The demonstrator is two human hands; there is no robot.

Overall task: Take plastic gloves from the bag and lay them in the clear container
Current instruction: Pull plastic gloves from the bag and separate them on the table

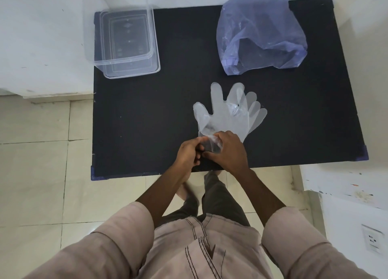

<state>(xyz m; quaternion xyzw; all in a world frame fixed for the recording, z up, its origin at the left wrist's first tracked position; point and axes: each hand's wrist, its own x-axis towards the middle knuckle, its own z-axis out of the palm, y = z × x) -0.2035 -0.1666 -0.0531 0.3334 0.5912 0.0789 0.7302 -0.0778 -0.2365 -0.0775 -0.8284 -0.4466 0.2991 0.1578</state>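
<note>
A small stack of thin, translucent plastic gloves (228, 114) lies flat on the black rectangular tabletop (147, 114), finger ends fanned away from the person. Both hands are at the cuff end. The left hand (189, 152) and the right hand (228, 150) have their fingers closed in a pinch on the crumpled cuff film, seemingly trying to part one layer from the rest. How many layers each pinch holds cannot be told.

The pale violet, crumpled plastic bag (260, 34) sits at the far right of the tabletop, mouth facing the person; whether more gloves are inside cannot be made out. The clear rectangular plastic container (128, 41) stands at the far left corner, well apart from the gloves, and appears empty. Its near rim overhangs nothing, but its left side sits close to the tabletop edge.

Risks noted:
- The film is clingy and light. Lifting by the cuff is likely to drag several gloves at once, or drop some on the way across.
- The film could tear or stretch if the two pinches pull against each other.
- The carry to the container is long; a limp glove may fold or drape over the rim rather than lie flat.
- A careless placement could nudge the light container toward the edge.
</note>
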